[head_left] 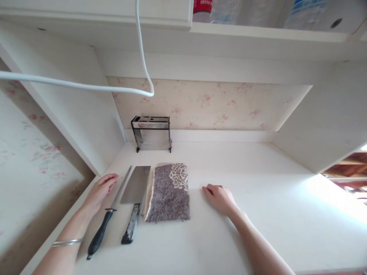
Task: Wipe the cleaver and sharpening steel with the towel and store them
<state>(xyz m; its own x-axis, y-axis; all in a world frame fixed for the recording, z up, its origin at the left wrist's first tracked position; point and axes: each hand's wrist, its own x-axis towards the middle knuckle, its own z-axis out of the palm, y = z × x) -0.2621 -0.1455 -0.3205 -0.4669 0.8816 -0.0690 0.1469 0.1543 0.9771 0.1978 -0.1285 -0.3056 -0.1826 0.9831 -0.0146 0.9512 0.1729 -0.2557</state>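
My left hand (101, 191) rests on the white counter at the left, its fingers curled together with no object showing in them. Just right of it lies a honing steel (109, 214) with a black handle. Beside the steel is a cleaver (137, 185), its broad blade pointing away and its worn dark handle towards me. A folded grey-brown cloth (170, 198) with a cream pattern lies against the cleaver's right side. Apart from the cloth, on its right, my right hand (220, 196) is closed on the counter, and I see nothing in it.
A black and silver knife block (151, 133) stands at the back by the flowered wall. A white cable (114, 89) hangs across the upper left. Cabinet panels enclose the counter (258, 229) on both sides, and a shelf with bottles (202, 9) is overhead.
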